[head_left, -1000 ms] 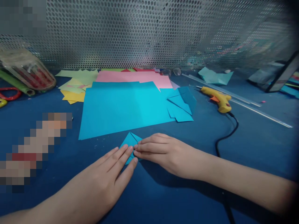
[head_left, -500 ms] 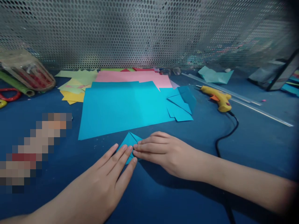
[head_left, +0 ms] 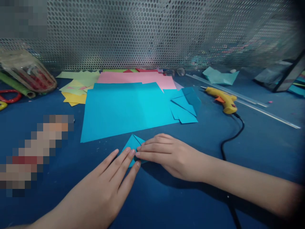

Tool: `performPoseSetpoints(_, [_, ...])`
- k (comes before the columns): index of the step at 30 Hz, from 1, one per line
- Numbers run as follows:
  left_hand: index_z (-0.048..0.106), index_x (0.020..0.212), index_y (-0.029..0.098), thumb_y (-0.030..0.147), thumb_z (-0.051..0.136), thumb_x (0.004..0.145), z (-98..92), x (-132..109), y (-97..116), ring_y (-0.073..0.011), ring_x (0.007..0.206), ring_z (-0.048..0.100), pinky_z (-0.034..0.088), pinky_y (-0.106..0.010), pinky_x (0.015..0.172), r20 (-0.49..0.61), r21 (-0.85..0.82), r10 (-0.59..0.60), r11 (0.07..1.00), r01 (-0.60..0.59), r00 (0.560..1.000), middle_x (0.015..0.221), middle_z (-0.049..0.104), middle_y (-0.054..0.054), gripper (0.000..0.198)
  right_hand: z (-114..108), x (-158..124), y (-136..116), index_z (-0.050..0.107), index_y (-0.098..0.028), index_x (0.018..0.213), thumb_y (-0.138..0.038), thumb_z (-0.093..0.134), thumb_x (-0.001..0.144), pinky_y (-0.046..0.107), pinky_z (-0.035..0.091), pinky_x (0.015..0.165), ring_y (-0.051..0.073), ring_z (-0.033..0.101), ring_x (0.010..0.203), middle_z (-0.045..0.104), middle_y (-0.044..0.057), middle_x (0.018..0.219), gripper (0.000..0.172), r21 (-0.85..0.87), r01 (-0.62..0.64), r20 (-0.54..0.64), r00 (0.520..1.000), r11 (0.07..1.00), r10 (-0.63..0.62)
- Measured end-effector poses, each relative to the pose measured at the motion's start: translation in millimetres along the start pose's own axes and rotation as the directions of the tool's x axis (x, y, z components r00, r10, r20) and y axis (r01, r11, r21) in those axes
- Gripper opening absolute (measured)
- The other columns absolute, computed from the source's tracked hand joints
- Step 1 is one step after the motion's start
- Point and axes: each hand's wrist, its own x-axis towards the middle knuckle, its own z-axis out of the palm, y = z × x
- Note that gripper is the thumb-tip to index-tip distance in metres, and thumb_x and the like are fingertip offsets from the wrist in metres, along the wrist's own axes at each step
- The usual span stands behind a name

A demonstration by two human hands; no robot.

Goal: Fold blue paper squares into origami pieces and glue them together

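A small folded piece of blue paper (head_left: 132, 143) lies on the dark blue table near the front. My left hand (head_left: 105, 186) rests flat on its left part, fingers stretched out and pressing down. From the right, my right hand (head_left: 166, 154) reaches in with fingers extended, their tips pressing the fold's right edge. The fingertips of both hands meet over the paper. Most of the fold is hidden under the fingers.
Behind lies a large blue sheet (head_left: 124, 109), with pink sheets (head_left: 143, 79), yellow-green sheets (head_left: 76, 86) and blue offcuts (head_left: 186, 106) around it. A yellow glue gun (head_left: 222, 100) with a black cord (head_left: 228, 140) sits at right. Red scissors (head_left: 9, 95) lie left. A perforated metal wall (head_left: 152, 35) closes the back.
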Motion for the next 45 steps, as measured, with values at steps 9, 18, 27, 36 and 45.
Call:
performPoseSetpoints(9, [0.057, 0.132, 0.014, 0.008, 0.033, 0.093, -7.7, 3.4, -2.2, -0.0201, 0.118, 0.062, 0.045, -0.032, 0.095, -0.005, -0.068, -0.108, 0.992, 0.108, 0.994, 0.134, 0.066, -0.005, 0.046, 1.9, -2.6, 3.4, 0.059, -0.013, 0.123, -0.03, 0.058, 0.099, 0.039, 0.053, 0.085, 0.024, 0.058, 0.1, 0.064, 0.014, 0.106, 0.029, 0.027, -0.187, -0.053, 0.981, 0.982, 0.188])
performPoseSetpoints(18, [0.062, 0.123, 0.022, 0.04, 0.042, 0.103, -9.3, 6.7, -26.3, -0.0174, 0.093, 0.074, 0.059, -0.022, 0.073, 0.225, -0.466, -0.392, 0.761, 0.452, 0.892, 0.109, 0.076, -0.003, 0.033, -3.5, 0.3, 5.0, 0.062, -0.015, 0.103, -0.038, 0.058, 0.1, 0.029, 0.046, 0.07, 0.018, 0.053, 0.08, 0.06, 0.005, 0.084, 0.024, 0.196, -0.242, -0.018, 0.968, 0.95, 0.251])
performPoseSetpoints(27, [0.061, 0.074, 0.024, 0.034, 0.043, 0.1, -9.4, 15.5, -28.1, -0.0109, 0.061, 0.061, 0.045, -0.019, 0.055, 0.426, -0.636, -0.34, 0.546, 0.545, 0.838, 0.069, 0.065, 0.006, 0.033, -8.2, 4.7, 5.3, 0.067, -0.017, 0.076, -0.031, 0.054, 0.103, 0.03, 0.038, 0.074, 0.012, 0.051, 0.07, 0.058, 0.0, 0.072, 0.034, 0.357, -0.202, -0.002, 0.976, 0.912, 0.217])
performPoseSetpoints(36, [0.052, 0.07, 0.022, 0.036, 0.04, 0.102, -12.0, 10.8, -26.6, -0.0106, 0.059, 0.055, 0.042, -0.019, 0.056, 0.405, -0.643, -0.289, 0.584, 0.495, 0.867, 0.066, 0.058, 0.006, 0.037, -8.0, 4.1, 6.6, 0.068, -0.015, 0.074, -0.03, 0.052, 0.104, 0.028, 0.043, 0.07, 0.012, 0.052, 0.069, 0.058, 0.002, 0.069, 0.037, 0.419, -0.082, -0.089, 0.987, 0.904, 0.131])
performPoseSetpoints(45, [0.056, 0.079, 0.025, 0.04, 0.041, 0.099, -14.0, 15.5, -25.4, -0.0133, 0.061, 0.055, 0.041, -0.023, 0.054, 0.479, -0.65, -0.373, 0.458, 0.607, 0.795, 0.071, 0.058, 0.004, 0.029, -7.2, 1.0, 8.0, 0.069, -0.015, 0.077, -0.029, 0.056, 0.102, 0.022, 0.044, 0.06, 0.011, 0.052, 0.065, 0.054, 0.001, 0.068, 0.031, 0.473, -0.186, -0.104, 0.959, 0.861, 0.265])
